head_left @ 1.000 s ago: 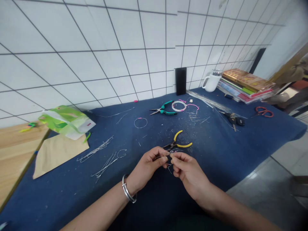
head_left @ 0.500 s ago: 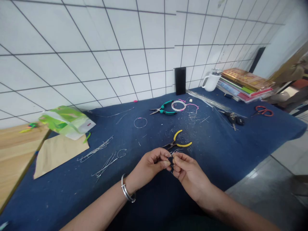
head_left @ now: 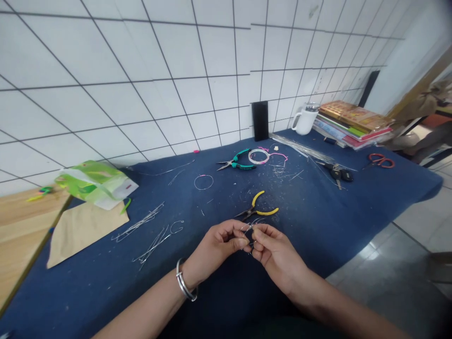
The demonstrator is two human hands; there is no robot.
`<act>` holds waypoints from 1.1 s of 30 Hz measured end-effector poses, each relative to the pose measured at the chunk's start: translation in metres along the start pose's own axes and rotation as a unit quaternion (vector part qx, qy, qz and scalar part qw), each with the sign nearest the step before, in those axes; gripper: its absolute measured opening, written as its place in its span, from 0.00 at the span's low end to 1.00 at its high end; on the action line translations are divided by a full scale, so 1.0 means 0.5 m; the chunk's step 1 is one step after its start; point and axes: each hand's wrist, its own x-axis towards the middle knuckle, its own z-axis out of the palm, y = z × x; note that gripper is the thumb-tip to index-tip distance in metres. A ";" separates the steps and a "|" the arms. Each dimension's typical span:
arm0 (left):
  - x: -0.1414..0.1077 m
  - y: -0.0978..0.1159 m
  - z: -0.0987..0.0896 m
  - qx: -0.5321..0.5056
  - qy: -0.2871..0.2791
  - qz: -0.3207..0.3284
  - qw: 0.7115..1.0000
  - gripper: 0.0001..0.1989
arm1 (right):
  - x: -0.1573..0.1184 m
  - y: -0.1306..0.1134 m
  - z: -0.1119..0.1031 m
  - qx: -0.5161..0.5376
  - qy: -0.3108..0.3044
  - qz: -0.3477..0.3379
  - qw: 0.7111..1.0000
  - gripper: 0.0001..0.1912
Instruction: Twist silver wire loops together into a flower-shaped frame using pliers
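Observation:
Thin silvery wire (head_left: 251, 227) is pinched between my two hands, which nearly meet at the front of the blue cloth. My left hand (head_left: 226, 241), with a silver bangle at the wrist, holds it between thumb and fingers. From the other side, my right hand (head_left: 270, 242) grips the same wire; its exact shape is too fine to make out. Just beyond my fingers lie yellow-handled pliers (head_left: 259, 209), spread open. Farther back are teal-handled pliers (head_left: 240, 162) beside a white ring-shaped coil (head_left: 259, 156). A thin wire loop (head_left: 204, 182) lies left of them.
Bent wires (head_left: 155, 245) lie on the left of the blue cloth (head_left: 141, 292), near a green bag (head_left: 93, 181) and brown paper (head_left: 84, 228). At the right are a white mug (head_left: 305, 120), stacked books (head_left: 353, 122), keys (head_left: 337, 174) and red scissors (head_left: 381, 161).
The view has shifted slightly, so the things on the table appear a little farther left. Both hands keep their pinch, and the wire between them has tilted slightly.

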 end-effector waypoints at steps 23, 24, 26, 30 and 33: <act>0.003 -0.011 -0.002 -0.002 -0.015 -0.002 1.000 0.10 | -0.006 -0.001 -0.002 -0.048 -0.006 -0.014 0.999 0.07; 0.003 -0.011 -0.002 -0.004 -0.012 0.000 1.000 0.10 | -0.006 -0.002 -0.001 -0.043 -0.007 -0.011 0.999 0.08; 0.002 -0.012 -0.001 -0.011 -0.007 0.001 1.000 0.09 | -0.007 -0.002 0.000 -0.041 -0.007 -0.013 0.999 0.08; 0.000 -0.014 0.002 -0.027 0.002 0.001 1.000 0.08 | -0.005 0.000 -0.001 -0.077 0.008 -0.034 0.996 0.08; -0.001 -0.017 0.005 -0.025 0.016 0.006 1.000 0.07 | -0.006 -0.002 -0.003 -0.118 0.021 -0.057 0.991 0.08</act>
